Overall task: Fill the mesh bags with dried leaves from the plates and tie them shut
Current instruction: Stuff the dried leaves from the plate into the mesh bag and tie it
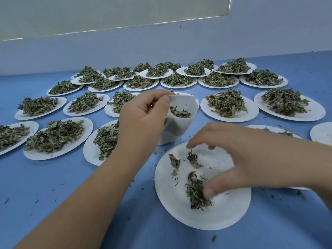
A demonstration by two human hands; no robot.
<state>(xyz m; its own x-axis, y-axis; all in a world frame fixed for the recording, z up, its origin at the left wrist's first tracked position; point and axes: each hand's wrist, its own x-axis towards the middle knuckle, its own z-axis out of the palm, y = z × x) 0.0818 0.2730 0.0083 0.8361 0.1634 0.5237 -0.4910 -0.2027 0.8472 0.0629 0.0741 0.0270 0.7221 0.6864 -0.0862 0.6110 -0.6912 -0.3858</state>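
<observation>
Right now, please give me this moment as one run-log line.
left hand: holds mesh bag open | bag: few leaves inside | right hand: thumb touching leaf clump on near plate | step: filling, untied

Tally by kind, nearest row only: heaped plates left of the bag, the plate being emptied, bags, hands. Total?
Heaped plates: 3
Nearly emptied plate: 1
Mesh bag: 1
Hands: 2 (left hand, right hand)
Total: 7

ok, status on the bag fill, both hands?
Left grip pinches mesh bag rim, mouth open, some leaves inside. Right grip clawed over near plate, thumb on leaf clump, not closed. Bag untied; nothing in the way.
</observation>
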